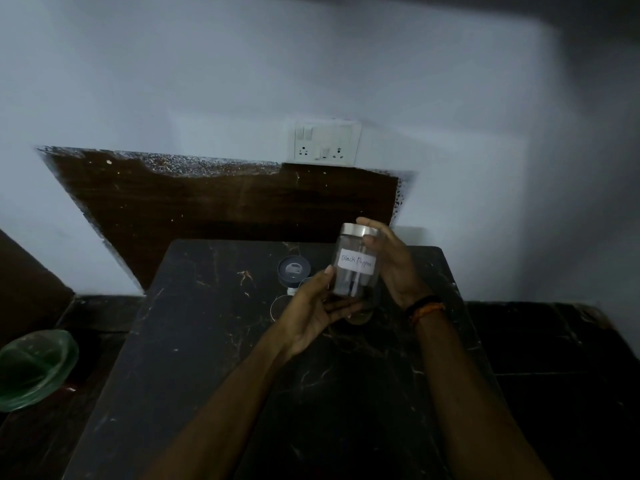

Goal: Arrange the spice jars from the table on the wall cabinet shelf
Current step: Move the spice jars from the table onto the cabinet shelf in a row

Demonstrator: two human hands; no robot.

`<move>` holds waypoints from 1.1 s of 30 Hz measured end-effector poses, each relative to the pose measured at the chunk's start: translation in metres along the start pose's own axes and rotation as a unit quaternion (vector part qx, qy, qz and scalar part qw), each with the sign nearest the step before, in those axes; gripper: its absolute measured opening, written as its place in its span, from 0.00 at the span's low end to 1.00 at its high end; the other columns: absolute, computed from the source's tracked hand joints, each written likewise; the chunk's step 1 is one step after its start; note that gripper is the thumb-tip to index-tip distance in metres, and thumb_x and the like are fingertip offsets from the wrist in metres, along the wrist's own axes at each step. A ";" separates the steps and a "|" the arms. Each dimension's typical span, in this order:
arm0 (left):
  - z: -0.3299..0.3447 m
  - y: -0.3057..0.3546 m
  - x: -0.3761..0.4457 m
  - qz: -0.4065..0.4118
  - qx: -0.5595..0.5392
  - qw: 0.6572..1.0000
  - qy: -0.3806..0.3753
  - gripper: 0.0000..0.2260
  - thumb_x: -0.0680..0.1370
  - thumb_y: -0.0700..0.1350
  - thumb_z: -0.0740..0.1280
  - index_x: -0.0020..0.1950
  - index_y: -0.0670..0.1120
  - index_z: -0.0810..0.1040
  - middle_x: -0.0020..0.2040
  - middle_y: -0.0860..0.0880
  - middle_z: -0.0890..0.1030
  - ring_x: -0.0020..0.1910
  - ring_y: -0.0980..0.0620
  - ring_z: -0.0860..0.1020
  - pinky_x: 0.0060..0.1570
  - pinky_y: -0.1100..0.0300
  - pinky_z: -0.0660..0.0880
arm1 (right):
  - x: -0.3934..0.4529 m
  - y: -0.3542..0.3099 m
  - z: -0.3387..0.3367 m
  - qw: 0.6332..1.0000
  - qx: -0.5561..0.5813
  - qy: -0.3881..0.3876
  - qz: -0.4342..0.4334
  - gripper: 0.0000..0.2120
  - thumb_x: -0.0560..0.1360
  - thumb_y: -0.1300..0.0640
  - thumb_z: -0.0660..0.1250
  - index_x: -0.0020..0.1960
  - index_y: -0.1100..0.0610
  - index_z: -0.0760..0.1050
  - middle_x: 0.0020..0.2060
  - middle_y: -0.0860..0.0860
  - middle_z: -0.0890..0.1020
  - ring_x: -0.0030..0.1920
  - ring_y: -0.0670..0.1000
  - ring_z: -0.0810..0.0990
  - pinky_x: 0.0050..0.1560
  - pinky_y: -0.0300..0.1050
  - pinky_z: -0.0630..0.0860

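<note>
A clear glass jar (pixel 355 268) with a silver lid and a white label reading "Black Pepper" is held upright above the dark marble table (pixel 214 341). My left hand (pixel 311 313) cups its bottom and left side, with the thumb on the glass. My right hand (pixel 391 265) grips its right side, fingers curled round the lid and upper body. Behind it on the table stands another jar (pixel 292 270) with a dark lid. Round glass shapes (pixel 282 306) lie under my hands, partly hidden. No wall cabinet is in view.
A green glass bowl (pixel 34 365) sits on the floor at the left. A white switch and socket plate (pixel 325 142) is on the wall above a dark wooden panel (pixel 225 209). Dark floor tiles (pixel 554 341) lie to the right of the table.
</note>
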State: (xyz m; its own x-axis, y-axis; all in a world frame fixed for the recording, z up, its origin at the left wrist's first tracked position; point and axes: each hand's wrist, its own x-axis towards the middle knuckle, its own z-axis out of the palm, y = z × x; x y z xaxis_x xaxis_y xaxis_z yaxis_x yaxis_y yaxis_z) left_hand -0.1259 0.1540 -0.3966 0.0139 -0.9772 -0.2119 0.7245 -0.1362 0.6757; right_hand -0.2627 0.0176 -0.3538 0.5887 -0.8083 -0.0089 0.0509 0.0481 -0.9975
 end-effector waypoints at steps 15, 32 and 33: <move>0.018 0.015 0.000 0.064 -0.021 0.998 -0.010 0.24 0.80 0.49 0.69 0.73 0.41 0.70 0.71 0.36 0.73 0.71 0.36 0.72 0.72 0.40 0.67 | 0.005 -0.042 0.005 0.998 0.016 -0.056 -0.026 0.25 0.76 0.49 0.66 0.71 0.56 0.72 0.67 0.62 0.77 0.65 0.61 0.78 0.62 0.54 0.78; 0.046 0.059 0.012 0.136 0.004 0.989 -0.050 0.21 0.80 0.46 0.67 0.71 0.40 0.72 0.70 0.35 0.73 0.70 0.35 0.72 0.66 0.45 0.73 | 0.007 -0.113 0.012 0.993 -0.070 -0.015 -0.089 0.29 0.69 0.41 0.74 0.67 0.49 0.76 0.62 0.48 0.81 0.60 0.48 0.82 0.56 0.43 0.81; 0.051 0.066 0.013 0.137 0.005 0.989 -0.059 0.21 0.80 0.46 0.67 0.71 0.40 0.73 0.70 0.35 0.73 0.70 0.36 0.72 0.67 0.44 0.72 | 0.007 -0.122 0.012 0.993 -0.070 -0.012 -0.096 0.29 0.68 0.41 0.75 0.66 0.49 0.77 0.61 0.47 0.82 0.60 0.47 0.82 0.54 0.40 0.81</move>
State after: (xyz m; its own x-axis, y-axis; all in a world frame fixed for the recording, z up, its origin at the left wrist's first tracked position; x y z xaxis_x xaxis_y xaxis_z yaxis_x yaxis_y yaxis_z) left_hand -0.1129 0.1242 -0.3191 0.1277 -0.9897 0.0644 0.6977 0.1358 0.7034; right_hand -0.2552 0.0130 -0.2319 0.5988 -0.7798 0.1828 0.0526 -0.1895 -0.9805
